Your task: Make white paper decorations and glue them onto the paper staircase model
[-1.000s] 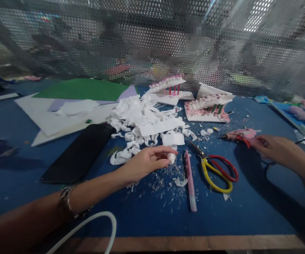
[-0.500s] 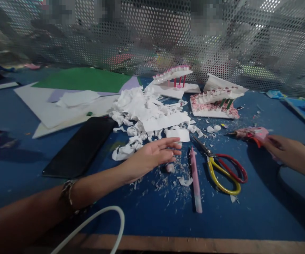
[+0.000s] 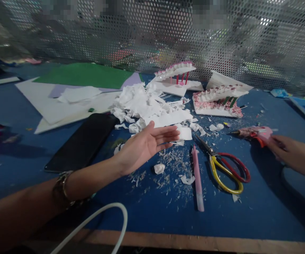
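Observation:
My left hand (image 3: pixel 147 146) is open, fingers stretched to the right and thumb raised, above paper scraps and holding nothing. Just below its fingers lies a small crumpled white paper piece (image 3: pixel 159 169). On the right, my right hand (image 3: pixel 291 153) is closed around the back end of a pink hot glue gun (image 3: pixel 258 134), whose dark nozzle points left. Between the hands lie a pink pen-like stick (image 3: pixel 198 181) and scissors (image 3: pixel 227 169) with one red and one yellow handle loop. A heap of torn white paper (image 3: pixel 139 102) is beyond my left hand.
Two small white models with pink trim, one on red posts (image 3: pixel 177 72) and one on green posts (image 3: pixel 218 102), stand at the back before a perforated metal screen (image 3: pixel 147 35). Left are a black phone (image 3: pixel 83 143) and a green sheet (image 3: pixel 83 76). A white cable (image 3: pixel 102 211) loops in front.
My left hand has lifted and turned, its thumb now up, uncovering the small crumpled paper piece. My right hand stays on the glue gun. The view has shifted slightly.

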A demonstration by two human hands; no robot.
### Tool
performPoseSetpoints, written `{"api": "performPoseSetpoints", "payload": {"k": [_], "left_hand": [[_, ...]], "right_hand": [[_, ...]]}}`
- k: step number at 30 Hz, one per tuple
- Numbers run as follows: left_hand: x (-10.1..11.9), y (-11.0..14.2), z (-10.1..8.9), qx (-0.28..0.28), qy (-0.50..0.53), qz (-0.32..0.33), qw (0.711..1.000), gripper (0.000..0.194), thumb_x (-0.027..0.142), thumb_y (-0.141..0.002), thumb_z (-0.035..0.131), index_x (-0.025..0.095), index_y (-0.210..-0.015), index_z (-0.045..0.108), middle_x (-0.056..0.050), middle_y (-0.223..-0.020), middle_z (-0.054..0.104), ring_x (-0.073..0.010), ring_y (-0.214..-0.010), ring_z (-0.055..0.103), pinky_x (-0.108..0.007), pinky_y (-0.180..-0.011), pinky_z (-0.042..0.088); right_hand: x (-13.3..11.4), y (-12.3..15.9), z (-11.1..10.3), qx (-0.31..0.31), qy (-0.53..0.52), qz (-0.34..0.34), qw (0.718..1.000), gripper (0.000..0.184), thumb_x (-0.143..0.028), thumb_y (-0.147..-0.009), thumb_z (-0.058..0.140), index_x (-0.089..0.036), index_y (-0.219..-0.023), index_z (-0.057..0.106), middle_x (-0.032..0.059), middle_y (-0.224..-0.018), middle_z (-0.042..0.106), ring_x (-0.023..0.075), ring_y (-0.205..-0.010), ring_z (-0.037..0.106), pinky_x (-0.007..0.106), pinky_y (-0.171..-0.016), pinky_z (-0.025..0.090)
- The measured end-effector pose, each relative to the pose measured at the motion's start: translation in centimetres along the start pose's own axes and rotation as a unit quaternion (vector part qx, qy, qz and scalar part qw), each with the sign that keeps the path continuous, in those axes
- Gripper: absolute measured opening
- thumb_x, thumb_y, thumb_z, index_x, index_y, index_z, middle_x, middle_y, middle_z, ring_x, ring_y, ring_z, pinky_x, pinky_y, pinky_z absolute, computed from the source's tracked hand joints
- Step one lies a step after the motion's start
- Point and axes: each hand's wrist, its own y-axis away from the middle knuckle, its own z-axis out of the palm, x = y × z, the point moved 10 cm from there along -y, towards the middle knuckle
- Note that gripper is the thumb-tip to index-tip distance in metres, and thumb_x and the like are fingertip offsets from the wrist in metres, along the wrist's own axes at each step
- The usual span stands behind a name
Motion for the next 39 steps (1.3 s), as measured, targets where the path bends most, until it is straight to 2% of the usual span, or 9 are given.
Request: {"api": "performPoseSetpoints", "payload": {"k": [7, 10, 12, 15, 19, 22, 27, 35, 39], "left_hand": [[-0.1, 0.1, 0.5, -0.028, 0.027, -0.008, 0.999, 0.053, 0.044, -0.092, 0.018, 0.015, -0.124, 0.05, -0.01, -0.122, 0.058, -0.0201, -0.112, 0.054, -0.036, -0.094, 0.045], [0.7, 0.5, 0.7, -0.044, -0.119, 0.014, 0.992, 0.043, 0.039, -0.091, 0.029, 0.017, -0.117, 0.055, -0.009, -0.111, 0.063, -0.0179, -0.098, 0.061, -0.032, -0.083, 0.049], [1.7, 0.9, 0.8, -0.052, -0.321, 0.043, 0.945, 0.034, 0.036, -0.086, 0.041, 0.018, -0.107, 0.061, -0.008, -0.095, 0.066, -0.0154, -0.081, 0.061, -0.027, -0.072, 0.048], [3.0, 1.7, 1.5, -0.083, -0.553, 0.089, 0.824, 0.027, 0.037, -0.079, 0.052, 0.019, -0.094, 0.065, -0.005, -0.087, 0.064, -0.0153, -0.077, 0.057, -0.026, -0.067, 0.044], [1.8, 2.7, 2.6, -0.2, -0.632, 0.09, 0.743, 0.039, 0.04, -0.075, 0.059, 0.021, -0.108, 0.059, -0.008, -0.107, 0.058, -0.0192, -0.09, 0.057, -0.026, -0.073, 0.042], [0.4, 3.0, 2.7, -0.253, -0.641, 0.069, 0.722, 0.039, 0.036, -0.075, 0.06, 0.021, -0.111, 0.057, -0.009, -0.11, 0.056, -0.0201, -0.092, 0.056, -0.025, -0.073, 0.042], [0.1, 2.7, 2.9, -0.267, -0.599, 0.057, 0.753, 0.019, 0.025, -0.084, 0.049, 0.02, -0.099, 0.06, -0.006, -0.098, 0.058, -0.0148, -0.084, 0.056, -0.022, -0.071, 0.041], [2.4, 2.0, 1.6, -0.141, -0.392, 0.081, 0.905, 0.02, 0.019, -0.078, 0.055, 0.02, -0.098, 0.055, -0.002, -0.091, 0.059, -0.0108, -0.082, 0.058, -0.02, -0.075, 0.046], [1.6, 1.6, 1.2, -0.118, -0.301, 0.06, 0.944, 0.03, 0.02, -0.078, 0.055, 0.022, -0.108, 0.055, -0.002, -0.091, 0.061, -0.0117, -0.082, 0.058, -0.02, -0.074, 0.046]], "right_hand": [[0.4, -0.3, 0.2, 0.005, 0.021, -0.003, 1.0, 0.029, -0.047, -0.084, 0.033, -0.021, -0.075, 0.043, 0.0047, -0.063, 0.057, 0.0182, -0.056, 0.055, 0.028, -0.056, 0.033], [0.5, -0.3, 0.1, 0.008, 0.031, 0.001, 0.999, 0.03, -0.047, -0.085, 0.032, -0.021, -0.076, 0.044, 0.0054, -0.064, 0.056, 0.0188, -0.058, 0.054, 0.029, -0.058, 0.035], [0.7, -0.3, -0.2, 0.025, 0.039, 0.011, 0.999, 0.03, -0.046, -0.084, 0.032, -0.02, -0.083, 0.047, 0.0073, -0.07, 0.058, 0.0205, -0.063, 0.055, 0.029, -0.061, 0.036], [1.4, -0.4, -0.5, 0.05, 0.031, 0.027, 0.998, 0.034, -0.043, -0.083, 0.034, -0.019, -0.102, 0.047, 0.0119, -0.091, 0.062, 0.0237, -0.08, 0.058, 0.03, -0.069, 0.039], [2.3, -0.5, -0.5, 0.073, 0.028, 0.041, 0.996, 0.043, -0.045, -0.082, 0.034, -0.018, -0.114, 0.046, 0.013, -0.101, 0.062, 0.0259, -0.089, 0.058, 0.031, -0.074, 0.04], [2.7, -0.5, -0.7, 0.094, 0.039, 0.041, 0.994, 0.05, -0.05, -0.081, 0.034, -0.017, -0.116, 0.046, 0.0129, -0.1, 0.063, 0.0273, -0.087, 0.059, 0.032, -0.071, 0.042], [3.4, -0.2, -1.3, 0.141, -0.022, 0.058, 0.988, 0.052, -0.053, -0.077, 0.041, -0.02, -0.117, 0.048, 0.0067, -0.085, 0.066, 0.0216, -0.068, 0.063, 0.03, -0.062, 0.044], [2.5, 0.2, -1.7, 0.155, -0.055, 0.059, 0.985, 0.048, -0.045, -0.078, 0.044, -0.019, -0.118, 0.048, 0.0063, -0.083, 0.066, 0.0164, -0.058, 0.062, 0.027, -0.061, 0.044], [2.1, 0.1, -1.5, 0.158, -0.051, 0.041, 0.985, 0.049, -0.048, -0.078, 0.045, -0.019, -0.116, 0.049, 0.0049, -0.076, 0.065, 0.0169, -0.059, 0.061, 0.027, -0.06, 0.043]]}}
